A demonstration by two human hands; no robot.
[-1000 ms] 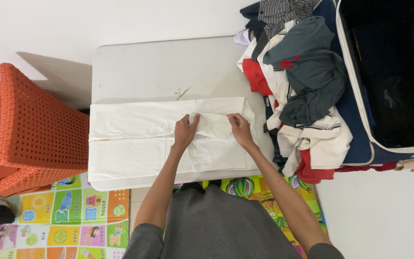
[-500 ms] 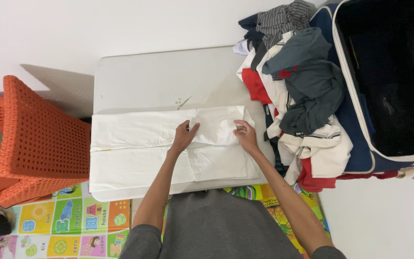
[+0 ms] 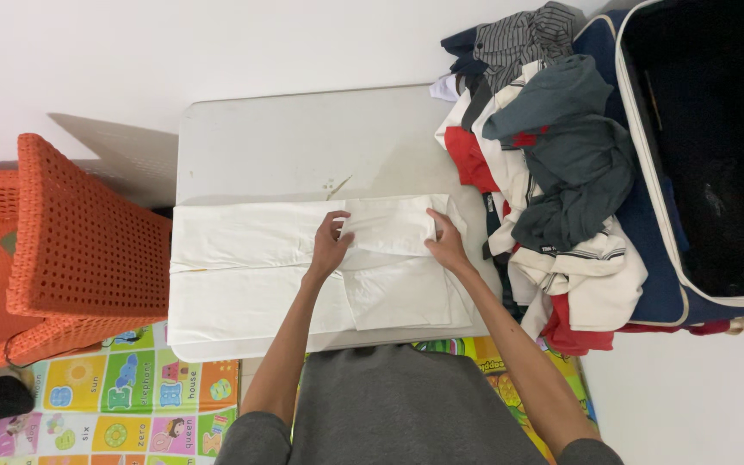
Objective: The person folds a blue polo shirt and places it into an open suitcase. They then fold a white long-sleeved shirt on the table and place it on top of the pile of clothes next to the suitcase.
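Both hands, left hand (image 3: 331, 245) and right hand (image 3: 447, 245), pinching the folded flap of a white garment (image 3: 243, 267) near the table (image 3: 303, 146)'s front edge.

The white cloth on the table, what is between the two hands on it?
In the head view, only a folded flap of the white cloth lies between the left hand and right hand.
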